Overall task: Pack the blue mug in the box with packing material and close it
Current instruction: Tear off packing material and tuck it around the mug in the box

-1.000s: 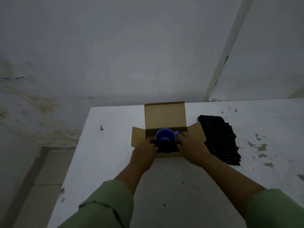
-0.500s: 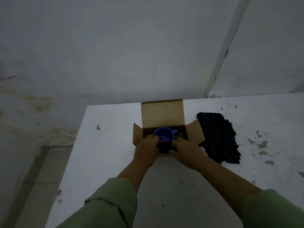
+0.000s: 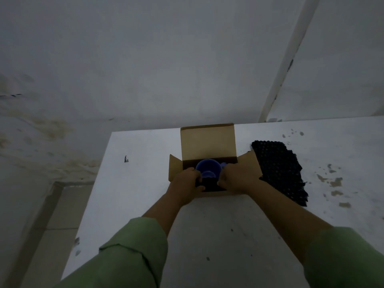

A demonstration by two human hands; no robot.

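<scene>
mug (image 3: 208, 168): deep blue, plain, same blue inside.
box (image 3: 207, 141): plain brown cardboard, flaps same brown, interior dark.
packing in box (image 3: 209, 185): black.
sheet (image 3: 278, 169) right of box: black, regular bubble-like dot pattern.
table (image 3: 145, 183): white, with brownish-grey chipped spots toward the right edge and small dark specks.
sleeves (image 3: 133, 256): plain light green.
wall (image 3: 145, 59): grey-white, yellow-brown stains at left.

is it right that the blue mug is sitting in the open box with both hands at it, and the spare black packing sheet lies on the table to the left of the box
Not quite: the head view shows the spare black packing sheet on the table to the right of the box, not the left. The rest holds: the blue mug sits in the open box with the left hand and right hand at it.
</scene>
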